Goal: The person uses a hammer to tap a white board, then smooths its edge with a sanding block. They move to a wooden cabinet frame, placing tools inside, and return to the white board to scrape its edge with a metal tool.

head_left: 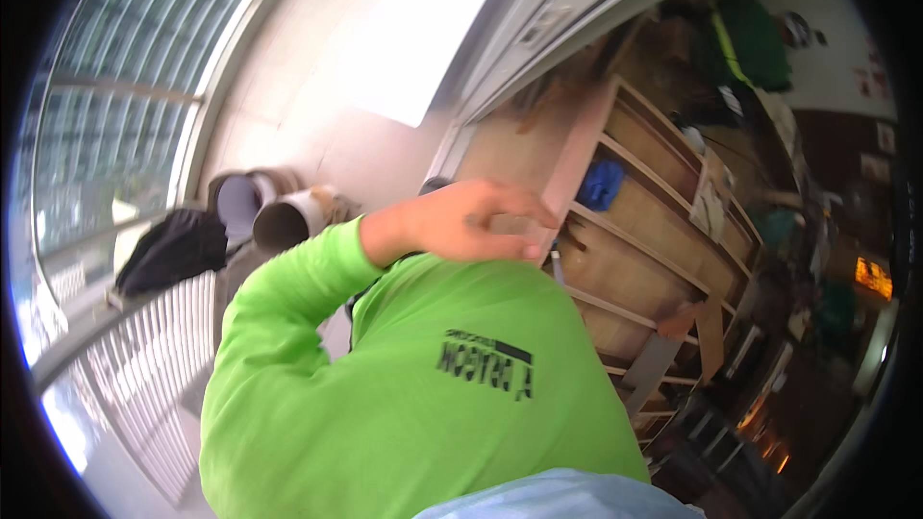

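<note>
You are resting your left hand (471, 221), fingers together and curled, on the wooden shelf (630, 221) edge (rigid, heavy-looking; grip its front board).

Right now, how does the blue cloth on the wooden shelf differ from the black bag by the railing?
The blue cloth is small, bunched in a compartment of the wooden shelf; the black bag is larger, slumped by the white railing. The blue cloth lies near the raised hand; the black bag is farther off. Both look soft.
</note>
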